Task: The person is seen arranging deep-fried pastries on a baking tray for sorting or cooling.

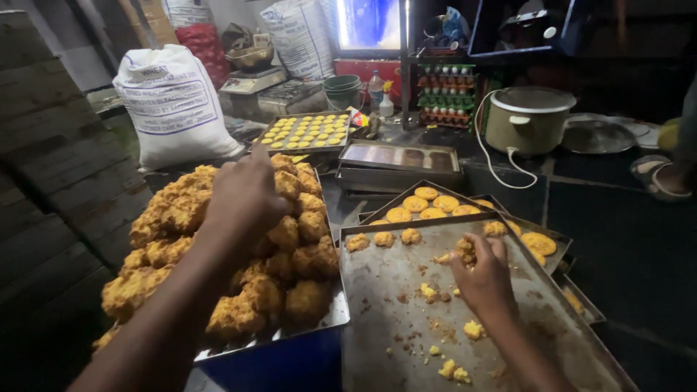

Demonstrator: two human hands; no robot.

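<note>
While the left hand (243,196) rests fingers-down on the heap of dough lumps (218,254), curled over one lump as if picking it, though I cannot tell whether it has truly closed on one, the right hand (483,279) presses a lump (465,249) onto the big tray (406,319), fingers bent around it. Judging by this, the step in hand is setting lumps out in rows on the tray: two pieces (396,237) already sit along its far edge, left of the right hand, and crumbs (454,370) lie scattered over its near part. The next move seems to call for a clean pinch of one lump off the heap without toppling its neighbours, and a placing beside the last piece in the row. The heap sits on a metal sheet (334,316) over a blue bin (276,363), just left of the tray. Beyond the tray, a second tray (377,210) holds flattened yellow rounds (428,203); further back, an empty-looking pan stack (399,163), and behind that a tray of small discs (308,131). A white sack (170,101) stands far left of the tray, a lidded pot (526,116) far right, near another person's sandalled foot (657,178).
</note>
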